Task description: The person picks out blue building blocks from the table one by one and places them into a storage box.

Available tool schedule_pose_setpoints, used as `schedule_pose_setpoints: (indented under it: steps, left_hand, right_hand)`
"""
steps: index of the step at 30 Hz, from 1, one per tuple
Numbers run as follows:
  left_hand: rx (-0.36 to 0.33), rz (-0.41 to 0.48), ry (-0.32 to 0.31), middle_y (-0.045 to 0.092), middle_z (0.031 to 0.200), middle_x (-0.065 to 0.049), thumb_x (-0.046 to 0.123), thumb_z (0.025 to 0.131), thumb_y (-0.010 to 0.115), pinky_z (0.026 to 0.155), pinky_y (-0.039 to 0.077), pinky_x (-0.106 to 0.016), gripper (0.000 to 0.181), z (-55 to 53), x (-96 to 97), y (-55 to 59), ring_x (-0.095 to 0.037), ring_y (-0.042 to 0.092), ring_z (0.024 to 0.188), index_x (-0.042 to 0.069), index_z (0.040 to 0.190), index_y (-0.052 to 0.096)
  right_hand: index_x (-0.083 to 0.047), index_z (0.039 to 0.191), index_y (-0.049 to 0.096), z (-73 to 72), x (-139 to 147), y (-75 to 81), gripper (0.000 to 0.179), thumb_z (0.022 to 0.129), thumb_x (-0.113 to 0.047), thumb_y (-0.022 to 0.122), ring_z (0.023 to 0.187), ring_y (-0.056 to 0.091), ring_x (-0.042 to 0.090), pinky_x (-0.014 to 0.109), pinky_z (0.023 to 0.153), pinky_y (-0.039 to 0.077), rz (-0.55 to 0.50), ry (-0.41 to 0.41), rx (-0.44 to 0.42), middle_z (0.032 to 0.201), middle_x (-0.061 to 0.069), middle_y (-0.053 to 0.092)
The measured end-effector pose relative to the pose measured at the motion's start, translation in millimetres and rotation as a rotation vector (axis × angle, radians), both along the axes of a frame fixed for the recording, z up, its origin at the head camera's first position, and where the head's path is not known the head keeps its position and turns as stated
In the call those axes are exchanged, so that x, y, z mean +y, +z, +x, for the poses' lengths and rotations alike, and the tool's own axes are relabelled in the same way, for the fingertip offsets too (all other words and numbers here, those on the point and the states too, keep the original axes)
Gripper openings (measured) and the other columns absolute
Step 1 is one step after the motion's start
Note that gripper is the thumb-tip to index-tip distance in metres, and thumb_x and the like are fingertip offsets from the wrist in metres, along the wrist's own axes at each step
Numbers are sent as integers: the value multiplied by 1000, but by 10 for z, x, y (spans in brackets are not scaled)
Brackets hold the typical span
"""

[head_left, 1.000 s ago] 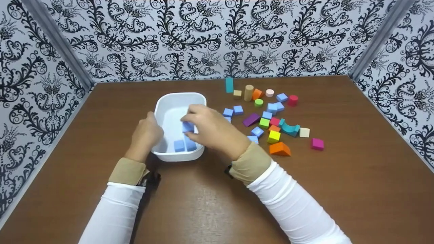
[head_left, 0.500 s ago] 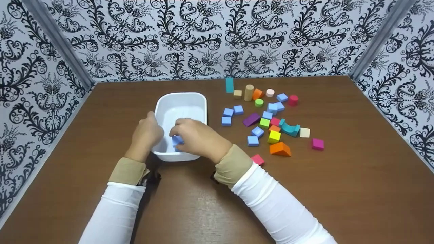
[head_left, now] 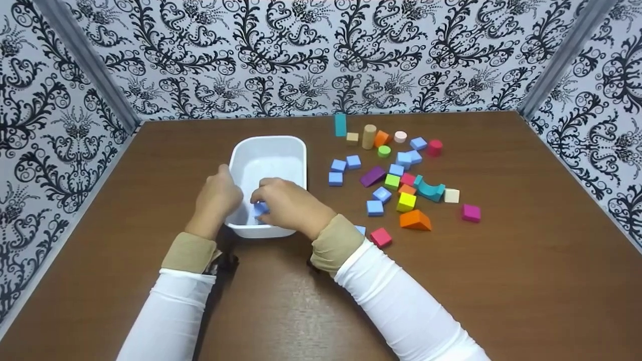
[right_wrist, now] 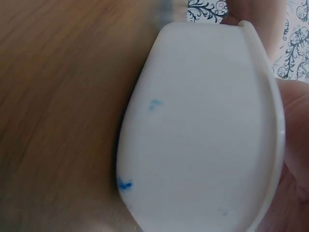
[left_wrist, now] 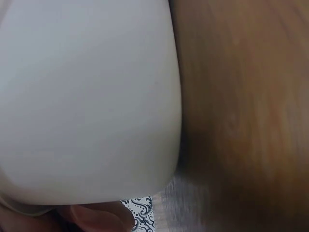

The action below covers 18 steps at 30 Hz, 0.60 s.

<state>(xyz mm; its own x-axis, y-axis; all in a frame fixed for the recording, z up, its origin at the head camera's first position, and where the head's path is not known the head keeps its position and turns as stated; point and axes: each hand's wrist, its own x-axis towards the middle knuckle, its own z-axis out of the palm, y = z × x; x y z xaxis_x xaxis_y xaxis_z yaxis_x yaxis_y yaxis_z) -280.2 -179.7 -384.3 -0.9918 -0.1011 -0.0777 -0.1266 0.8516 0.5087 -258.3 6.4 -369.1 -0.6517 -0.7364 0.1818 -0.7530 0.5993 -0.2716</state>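
A white plastic bin (head_left: 266,231) stands on the table, left of the scattered blocks. My left hand (head_left: 216,195) grips its left rim, and in the left wrist view fingers (left_wrist: 99,217) show below the bin's outer wall (left_wrist: 91,106). Inside the bin, near its front left, my right hand (head_left: 296,205) pinches a blue cube (head_left: 260,208) between thumb and fingers. Whatever lies beneath that hand is hidden. The right wrist view is filled by the bin's outer wall (right_wrist: 203,121) with small blue marks, part of the right hand (right_wrist: 294,140) behind its rim.
Several blue cubes (head_left: 375,207) lie right of the bin among a purple block (head_left: 373,176), a teal arch (head_left: 430,190), a yellow cube (head_left: 406,202) and an orange triangular block (head_left: 415,220). Close to the right forearm is a red block (head_left: 381,237). Patterned walls (head_left: 321,60) enclose the table.
My right hand has moved left and toward the front inside the bin, lowering the blue cube. More blocks show beside its forearm. The left hand has stayed on the rim.
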Motion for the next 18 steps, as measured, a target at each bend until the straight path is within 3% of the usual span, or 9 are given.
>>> schedule_pose_setpoints:
  steps: [8,18]
  left_hand:
    - [-2,13,-2,61,130,-40,5,96,45,95,56,-62,59,8,11,-10,-51,66,114,-13,152,35]
    - [12,0,-6,62,129,-40,4,95,45,94,55,-62,59,0,-8,-19,-52,66,115,-14,150,36]
  right_hand:
    - [-2,118,80,-30,34,-53,28,93,-14,82,100,68,24,35,97,54,-3,-55,-94,112,11,74]
    - [-3,114,81,-44,13,-66,26,90,-11,82,96,68,25,37,95,55,-34,-102,-120,109,10,78]
